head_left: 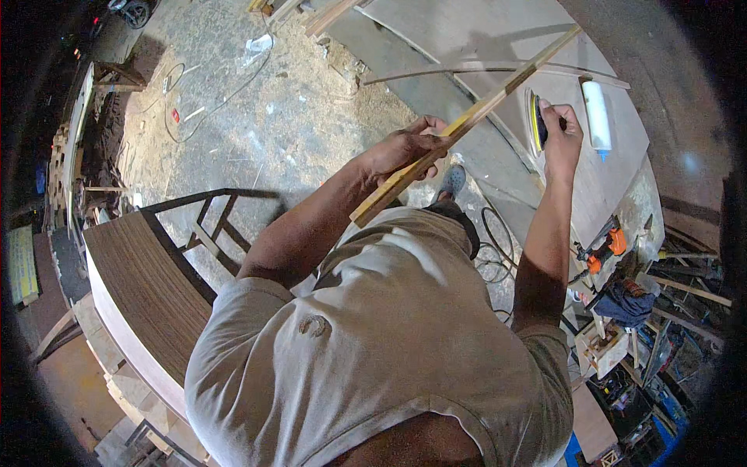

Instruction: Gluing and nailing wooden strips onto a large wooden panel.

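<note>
Wooden strip (482, 110), gripped near its lower end by the closed left hand (406, 152), slants across the bench's (583, 191) left edge; the right hand (562, 132) is curled round a yellow-rimmed pad (537, 124). It looks light, stiff — probably whippy at the far end — so a mid-length grip should steady it.

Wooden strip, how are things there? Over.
Left fingers gripping wooden strip; right fingers on yellow-edged pad. Strip slanted, far end over pale panel. White roll right of pad.
</note>
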The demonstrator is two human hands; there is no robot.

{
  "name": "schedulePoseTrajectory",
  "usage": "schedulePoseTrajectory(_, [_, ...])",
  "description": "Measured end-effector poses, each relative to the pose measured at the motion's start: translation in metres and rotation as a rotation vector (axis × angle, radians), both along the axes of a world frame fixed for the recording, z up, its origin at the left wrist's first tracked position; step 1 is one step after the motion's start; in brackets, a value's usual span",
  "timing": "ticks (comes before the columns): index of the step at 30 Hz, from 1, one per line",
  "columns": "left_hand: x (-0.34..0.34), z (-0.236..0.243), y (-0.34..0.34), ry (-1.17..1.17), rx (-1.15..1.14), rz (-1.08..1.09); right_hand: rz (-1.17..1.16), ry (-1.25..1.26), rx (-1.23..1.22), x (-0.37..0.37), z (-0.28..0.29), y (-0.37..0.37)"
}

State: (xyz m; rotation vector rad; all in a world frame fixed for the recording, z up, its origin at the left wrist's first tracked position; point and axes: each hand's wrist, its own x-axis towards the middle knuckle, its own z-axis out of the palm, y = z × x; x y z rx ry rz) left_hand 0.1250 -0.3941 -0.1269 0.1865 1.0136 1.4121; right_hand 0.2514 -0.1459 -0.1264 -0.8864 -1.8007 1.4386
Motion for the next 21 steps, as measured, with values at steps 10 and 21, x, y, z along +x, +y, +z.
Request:
schedulePoseTrajectory(10, [0.017, -0.027, 0.001, -0.31, 0.155, 0.227, 0.215, -0.221, 0.281, -0.018, 0.02, -0.053])
schedulePoseTrajectory(21, [0.021, -0.044, -0.004, -0.442, 0.189, 0.31, 0.426, -0.365, 0.32, -0.022, 0.038, -0.119])
